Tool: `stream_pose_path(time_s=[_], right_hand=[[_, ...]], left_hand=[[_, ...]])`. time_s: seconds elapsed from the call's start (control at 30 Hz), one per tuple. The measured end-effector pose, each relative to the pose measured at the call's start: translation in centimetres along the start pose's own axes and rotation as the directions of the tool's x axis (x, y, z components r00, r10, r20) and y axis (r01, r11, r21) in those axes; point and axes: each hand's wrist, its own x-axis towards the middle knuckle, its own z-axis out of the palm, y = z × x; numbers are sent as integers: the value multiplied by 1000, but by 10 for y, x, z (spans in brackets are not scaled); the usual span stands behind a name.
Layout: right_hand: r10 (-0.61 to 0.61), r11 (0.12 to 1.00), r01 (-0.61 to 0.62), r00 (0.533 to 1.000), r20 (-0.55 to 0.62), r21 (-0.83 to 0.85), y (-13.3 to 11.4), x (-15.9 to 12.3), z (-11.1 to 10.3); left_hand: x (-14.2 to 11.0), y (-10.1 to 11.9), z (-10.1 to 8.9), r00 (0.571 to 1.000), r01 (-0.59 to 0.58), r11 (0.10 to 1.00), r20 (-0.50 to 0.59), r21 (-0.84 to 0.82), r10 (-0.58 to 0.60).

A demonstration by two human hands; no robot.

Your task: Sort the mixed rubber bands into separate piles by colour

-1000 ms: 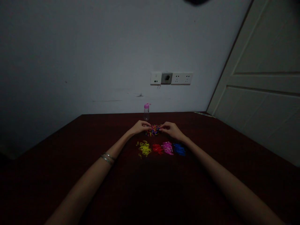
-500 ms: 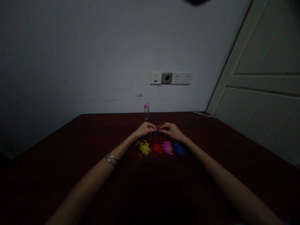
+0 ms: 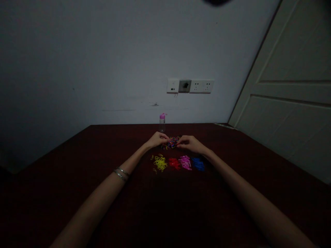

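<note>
A mixed pile of small coloured rubber bands [image 3: 171,143] lies on the dark red table between my two hands. My left hand [image 3: 158,139] reaches the pile's left side, thumb and fingers drawn together at the bands. At its right side is my right hand [image 3: 190,142], its thumb and fingertips also closed in a pinch. What either pinch holds is too small to make out. Nearer to me lie sorted heaps in a row: yellow rubber bands [image 3: 160,163], red bands [image 3: 174,163], pink bands [image 3: 185,162] and blue bands [image 3: 198,164].
Behind the pile stands a clear bottle with a pink lid [image 3: 162,123]. The table [image 3: 165,206] meets a pale wall carrying a row of sockets [image 3: 190,86]. A white panelled door [image 3: 292,86] is on the right.
My left hand moved right over the pile, close to the right hand, then drew back left. The right hand stayed at the pile's right side. The sorted heaps look the same.
</note>
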Motion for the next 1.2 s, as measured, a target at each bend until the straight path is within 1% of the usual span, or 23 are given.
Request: stream_pose_path(time_s=[0.07,0.17,0.23,0.33,0.4,0.43,0.5,0.57,0.63,0.7,0.8,0.9,1.0,1.1,1.2], right_hand=[[-4,1000,5,993,118,-8,-7,-1,1],[-6,999,15,964,264,-31,-15,-2,5],[-10,999,25,944,330,-44,-17,-2,7],[15,999,2,929,371,-44,-16,-3,7],[40,999,-32,940,339,-30,-13,-3,4],[53,999,-50,951,304,-18,-10,-3,1],[92,995,-97,974,207,14,0,-3,-6],[170,983,-176,980,100,52,13,-6,-13],[277,957,-275,961,-5,92,27,-10,-21],[368,925,-352,924,-107,141,40,-14,-27],[422,904,-391,881,-215,172,52,-20,-34],[433,901,-405,867,-248,156,57,-23,-37],[411,911,-381,871,-268,156,62,-24,-38],[406,912,-373,875,-262,169,66,-24,-38],[428,901,-383,862,-272,205,69,-23,-38]], left_hand=[[1,-1,-3,1000,13,1000,-15,-5,-13],[1,-2,-6,999,39,999,-34,8,-39],[1,-2,-7,998,46,999,-39,9,-46],[0,-3,-6,998,46,999,-36,10,-45],[0,-4,-4,998,46,999,-30,9,-46],[0,-5,-3,999,45,999,-23,7,-45],[0,-4,-1,999,37,999,4,10,-37],[-1,0,4,999,12,999,48,30,-14],[-3,7,12,995,-34,997,95,71,28],[-6,16,24,986,-100,985,145,143,79],[-11,30,47,959,-219,937,240,273,154],[-16,43,68,925,-323,884,309,338,219],[-18,51,83,907,-375,846,341,380,248],[-16,55,92,890,-421,796,368,436,269],[-12,54,98,876,-457,750,387,478,287]])
